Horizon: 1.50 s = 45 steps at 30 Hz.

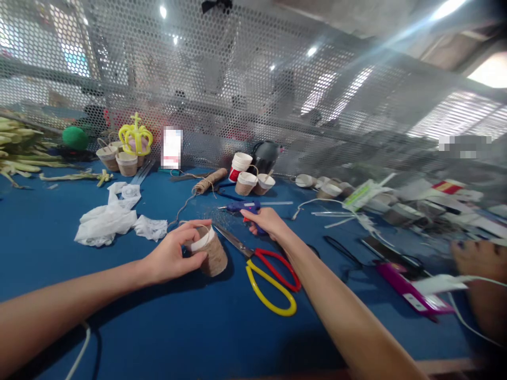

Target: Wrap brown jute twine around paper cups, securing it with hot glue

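My left hand grips a small paper cup wrapped in brown burlap, tilted on its side with its white inner rim toward the left. A strand of twine runs by its mouth. My right hand is closed around the handle of a blue glue gun, its nozzle pointing left and a clear glue stick sticking out of its back. Between my hands lie scissors with one red and one yellow handle, blades toward the cup. Behind them rests a roll of twine, its loose end trailing toward the cup.
Crumpled white tissue lies at left. Wrapped cups and a yellow crown ornament stand behind it, near a phone. More cups are at the back. A purple power strip with cords and another person's hand are at right.
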Each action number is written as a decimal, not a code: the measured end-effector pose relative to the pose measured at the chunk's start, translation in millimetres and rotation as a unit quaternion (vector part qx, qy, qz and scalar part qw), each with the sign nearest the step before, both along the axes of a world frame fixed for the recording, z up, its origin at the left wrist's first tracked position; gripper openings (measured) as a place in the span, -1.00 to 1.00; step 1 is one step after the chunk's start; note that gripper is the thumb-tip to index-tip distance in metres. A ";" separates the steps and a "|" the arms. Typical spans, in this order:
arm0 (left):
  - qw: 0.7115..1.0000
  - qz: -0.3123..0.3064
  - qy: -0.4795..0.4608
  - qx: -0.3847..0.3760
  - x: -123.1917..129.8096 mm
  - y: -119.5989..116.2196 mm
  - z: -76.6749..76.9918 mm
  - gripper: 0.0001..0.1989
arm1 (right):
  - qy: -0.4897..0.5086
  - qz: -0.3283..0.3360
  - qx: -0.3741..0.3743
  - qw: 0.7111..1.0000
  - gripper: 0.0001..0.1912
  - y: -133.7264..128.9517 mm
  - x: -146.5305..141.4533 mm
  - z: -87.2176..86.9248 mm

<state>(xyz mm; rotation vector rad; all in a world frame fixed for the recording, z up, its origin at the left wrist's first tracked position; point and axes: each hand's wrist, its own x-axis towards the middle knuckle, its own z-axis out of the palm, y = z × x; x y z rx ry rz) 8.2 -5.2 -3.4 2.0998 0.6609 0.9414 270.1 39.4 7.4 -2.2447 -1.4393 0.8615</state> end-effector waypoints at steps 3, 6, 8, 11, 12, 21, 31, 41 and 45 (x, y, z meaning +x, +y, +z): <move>1.000 -0.002 0.003 0.001 -0.4 0.3 -0.9 -0.84 | -0.079 0.003 0.012 0.997 -0.70 1.7 1.7 1.5; 1.000 0.001 0.006 0.004 -0.7 1.0 -2.3 -0.84 | -0.161 -0.006 0.031 0.986 -0.69 1.5 -0.4 4.4; 1.000 0.001 0.006 0.005 -0.8 1.4 -3.1 -0.85 | -0.205 -0.017 0.050 0.977 -0.63 -1.4 -4.9 7.7; 1.000 0.001 0.001 0.006 -0.8 1.4 -3.3 -0.86 | -0.242 -0.002 0.101 0.965 -0.67 -11.8 -17.9 17.8; 1.000 0.000 -0.001 0.006 -0.7 1.2 -3.1 -0.86 | -0.240 0.023 0.122 0.963 -0.70 -16.7 -24.4 22.6; 1.000 -0.014 -0.017 0.007 0.6 -0.7 -0.5 -0.95 | -0.026 0.322 0.198 0.925 -0.71 -51.8 -101.6 60.5; 0.998 -0.021 -0.024 -0.059 -2.0 -0.1 -1.5 -0.85 | 0.148 0.244 0.187 0.940 -0.79 -62.7 -88.6 62.4; 0.990 -0.089 -0.040 -0.105 -2.7 -7.3 5.2 -0.92 | 0.156 0.184 0.257 0.936 -0.77 -82.6 -74.2 44.3; 0.987 -0.098 -0.042 -0.118 -2.1 -12.0 9.7 -0.91 | 0.148 0.181 0.265 0.935 -0.78 -88.5 -72.5 41.4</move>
